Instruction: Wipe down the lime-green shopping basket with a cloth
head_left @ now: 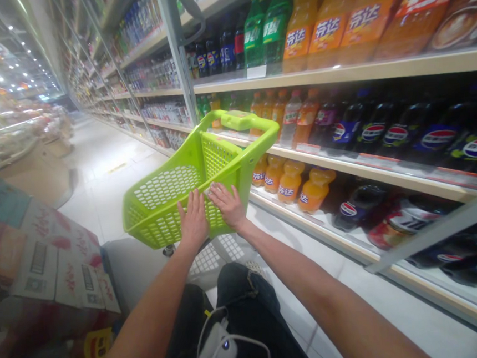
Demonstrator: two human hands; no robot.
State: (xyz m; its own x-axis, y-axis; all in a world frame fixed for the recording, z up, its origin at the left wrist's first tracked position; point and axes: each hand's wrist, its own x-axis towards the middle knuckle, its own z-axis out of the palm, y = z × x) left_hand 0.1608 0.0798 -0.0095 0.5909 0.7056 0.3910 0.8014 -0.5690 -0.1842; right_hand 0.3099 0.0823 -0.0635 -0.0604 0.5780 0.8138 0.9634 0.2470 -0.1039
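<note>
A lime-green shopping cart [158, 189] stands in front of me in the aisle, its handle raised toward the drink shelves. My left hand [194, 222] rests on the cart's near side with fingers stretched out. Just to its right, my right hand [227, 206] lies against the same side, fingers spread; a small pale patch shows by its fingertips, too blurred to name. Neither hand wraps around the rim. Through the perforated walls, the part of the basket that I can see shows no goods. The palms' contact side is hidden.
Shelves of drinks line the right, with orange soda bottles [295, 26] above and cola bottles [396, 126] lower down. Stacked cardboard boxes [61, 256] stand close on the left. A white power bank [214, 354] with cables hangs by my legs. The tiled aisle [93, 136] runs ahead.
</note>
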